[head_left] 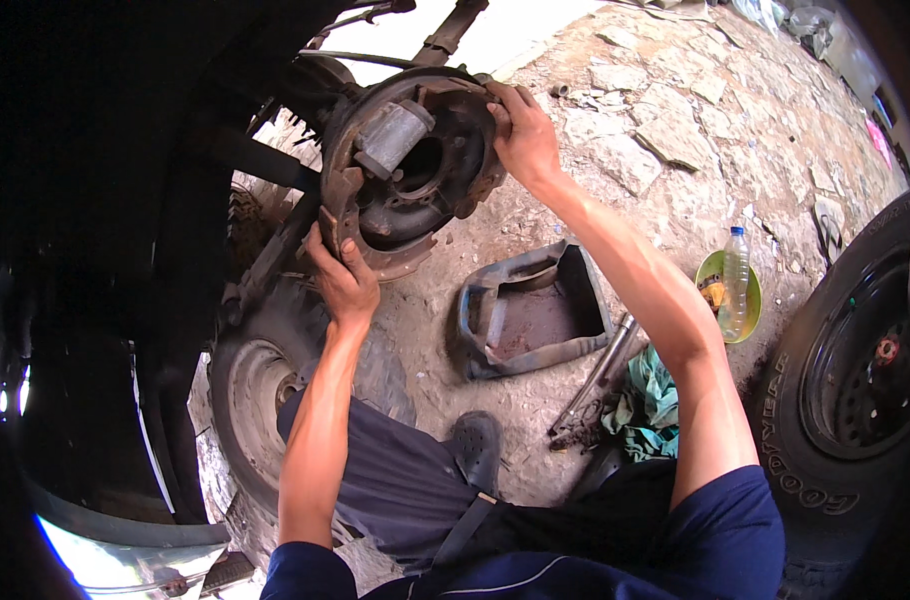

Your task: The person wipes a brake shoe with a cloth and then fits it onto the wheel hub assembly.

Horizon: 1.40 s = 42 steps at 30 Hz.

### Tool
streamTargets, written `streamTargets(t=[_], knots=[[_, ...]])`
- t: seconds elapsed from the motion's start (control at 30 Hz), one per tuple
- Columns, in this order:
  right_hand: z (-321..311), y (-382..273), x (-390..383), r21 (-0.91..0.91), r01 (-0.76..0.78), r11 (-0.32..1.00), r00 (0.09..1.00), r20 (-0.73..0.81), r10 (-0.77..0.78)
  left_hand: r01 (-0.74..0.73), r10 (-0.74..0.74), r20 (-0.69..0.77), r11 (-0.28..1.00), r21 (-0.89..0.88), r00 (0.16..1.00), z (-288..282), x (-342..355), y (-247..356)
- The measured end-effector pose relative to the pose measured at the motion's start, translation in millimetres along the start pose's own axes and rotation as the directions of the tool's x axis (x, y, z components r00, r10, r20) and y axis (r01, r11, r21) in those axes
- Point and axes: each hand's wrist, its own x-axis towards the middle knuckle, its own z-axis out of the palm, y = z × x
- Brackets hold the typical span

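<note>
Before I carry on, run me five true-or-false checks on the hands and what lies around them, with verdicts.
1. The right hand is at the upper right edge of the brake assembly. True.
2. The left hand is inside the cut-open container. False: it is at the lower left edge of the brake assembly.
3. The clear bottle has a blue cap. True.
4. The teal cloth lies to the left of the container in the picture. False: it lies to the right.
5. The tyre at the picture's right edge is fitted on a black wheel. True.
</note>
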Motion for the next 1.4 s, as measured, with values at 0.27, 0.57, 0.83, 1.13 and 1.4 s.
streamTargets(t=[0.27, 0.57, 0.83, 1.13, 1.4], knots=[[1, 9, -5, 0.018, 0.003, 1.0, 0.999, -0.04, -0.002, 0.005, -0.005, -0.016, 1.0, 0.012, 1.0, 2, 0, 3], [-5, 10, -9, 0.043, -0.011, 0.999, 1.0, -0.02, 0.012, -0.039, 0.043, -0.045, 0.995, 0.09, 0.998, 4, -2, -8], [-6, 8, -7, 0.015, 0.053, 0.999, 0.997, -0.049, -0.052, -0.054, 0.059, -0.038, 0.992, 0.11, 0.998, 4, -1, -6], [-13, 3, -2, 0.048, 0.03, 0.998, 0.999, 0.019, -0.031, -0.036, 0.038, -0.036, 0.997, 0.071, 0.999, 5, -2, -3], [-16, -6, 3, 0.027, -0.047, 0.999, 0.995, 0.093, 0.045, 0.009, -0.01, 0.058, 1.0, 0.019, 0.998, 1, -9, -10]])
